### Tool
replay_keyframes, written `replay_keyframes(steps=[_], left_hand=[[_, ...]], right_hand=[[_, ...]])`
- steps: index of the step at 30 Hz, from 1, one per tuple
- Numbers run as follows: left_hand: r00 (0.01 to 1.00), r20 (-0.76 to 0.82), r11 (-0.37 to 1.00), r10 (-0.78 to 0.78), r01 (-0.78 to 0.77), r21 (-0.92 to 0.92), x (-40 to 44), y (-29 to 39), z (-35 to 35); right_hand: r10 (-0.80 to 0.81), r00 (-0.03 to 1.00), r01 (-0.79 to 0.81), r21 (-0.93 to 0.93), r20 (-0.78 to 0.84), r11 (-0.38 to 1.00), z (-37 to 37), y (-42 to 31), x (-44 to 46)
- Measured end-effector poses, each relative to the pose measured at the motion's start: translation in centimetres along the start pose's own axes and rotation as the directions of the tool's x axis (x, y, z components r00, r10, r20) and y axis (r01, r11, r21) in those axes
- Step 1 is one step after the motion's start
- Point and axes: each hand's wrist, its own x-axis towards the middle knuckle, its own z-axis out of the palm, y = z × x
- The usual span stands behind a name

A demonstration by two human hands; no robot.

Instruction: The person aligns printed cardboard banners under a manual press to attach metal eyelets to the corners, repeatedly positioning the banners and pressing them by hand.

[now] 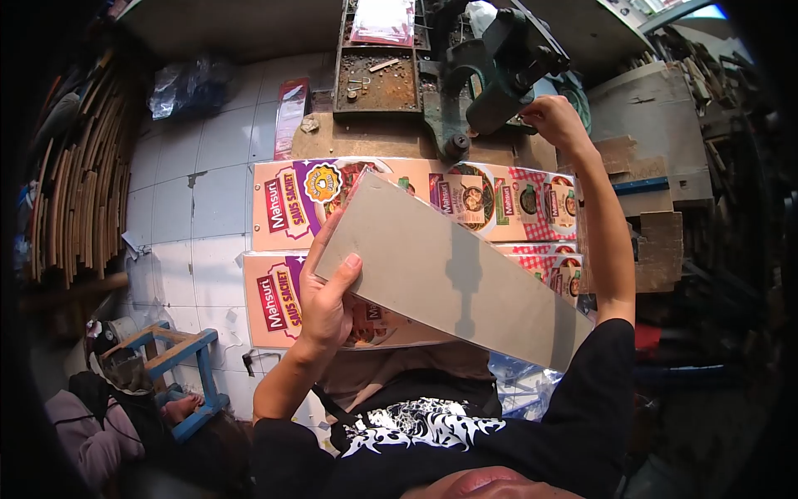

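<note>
My left hand (326, 301) is closed on one end of a long sign board (449, 266), thumb on its plain grey back and fingers underneath. The board is tilted diagonally over two printed "Mahsuri" sauce sachet signs (287, 204) and hides part of them. My right hand (555, 123) reaches forward to the dark green press (499, 100). Its fingertips are pinched together beside the press head; what they hold is too small to make out.
A metal tray (378, 79) with small loose parts stands left of the press. Stacked cardboard sheets (79, 175) line the left side. A blue stool frame (183, 353) and another person's foot (181, 407) are at the lower left. More boards (657, 125) lean at the right.
</note>
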Motion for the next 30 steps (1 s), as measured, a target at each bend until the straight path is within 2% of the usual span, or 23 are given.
replay_keyframes(steps=[4, 12, 14, 18, 20, 21, 23, 24, 25, 26, 27, 28, 30], left_hand=[[1.0, 0.008, 0.999, -0.022, 0.022, -0.026, -0.1, 0.4, 0.1], [1.0, 0.018, 1.0, 0.006, -0.007, 0.026, -0.2, 0.0, -0.4], [1.0, 0.003, 1.0, -0.009, 0.009, 0.005, -0.6, 0.2, -0.3], [1.0, 0.001, 1.0, -0.001, 0.001, -0.016, -0.1, 0.1, 0.0], [1.0, -0.009, 1.0, 0.0, 0.0, -0.014, -0.2, 0.0, 0.1], [1.0, -0.004, 1.0, -0.009, 0.009, 0.007, -0.2, 0.1, 0.2], [1.0, -0.006, 0.999, -0.008, 0.008, 0.031, 0.0, 0.2, 0.3], [1.0, -0.004, 1.0, -0.015, 0.015, 0.024, -0.1, 0.2, 0.3], [1.0, 0.0, 1.0, -0.024, 0.024, 0.017, -0.1, 0.2, 0.3], [1.0, -0.005, 1.0, -0.023, 0.024, 0.021, -0.1, 0.3, 0.3], [0.999, -0.013, 1.0, -0.031, 0.031, -0.005, -0.1, 0.4, 0.5], [0.999, -0.019, 0.999, -0.038, 0.037, -0.03, -0.1, 0.4, 0.5], [1.0, -0.008, 0.999, -0.026, 0.026, -0.026, 0.0, 0.3, 0.5]], right_hand=[[-0.079, 0.997, 0.077, 0.046, 0.027, 0.996, 0.6, 0.4, 1.1], [-0.234, 0.958, 0.255, 0.116, -0.164, 0.96, 1.7, -1.2, 2.0], [-0.239, 0.961, 0.253, 0.09, -0.141, 0.963, 2.6, -1.2, 1.9], [-0.332, 0.927, 0.322, -0.085, -0.177, 0.943, 2.5, -2.0, 2.0], [-0.237, 0.955, 0.248, 0.042, -0.177, 0.968, 1.5, -3.5, 1.4], [-0.237, 0.954, 0.249, 0.046, -0.181, 0.967, 0.7, -4.5, 1.0], [0.006, 0.993, 0.027, 0.277, -0.118, 0.96, -0.4, -6.5, 0.1], [0.0, 0.993, 0.034, 0.284, -0.118, 0.958, 0.2, -6.9, -0.4], [0.066, 0.994, 0.002, 0.645, -0.081, 0.765, 1.0, -7.2, -0.9], [0.114, 0.993, -0.033, 0.896, -0.02, 0.444, 1.5, -7.7, -1.6], [0.135, 0.991, -0.073, 0.872, 0.008, 0.485, 1.2, -9.1, -2.2], [0.187, 0.982, -0.106, 0.901, 0.028, 0.42, 1.1, -10.7, -2.6], [0.156, 0.985, -0.141, 0.885, 0.078, 0.443, 2.0, -10.8, -2.9]])
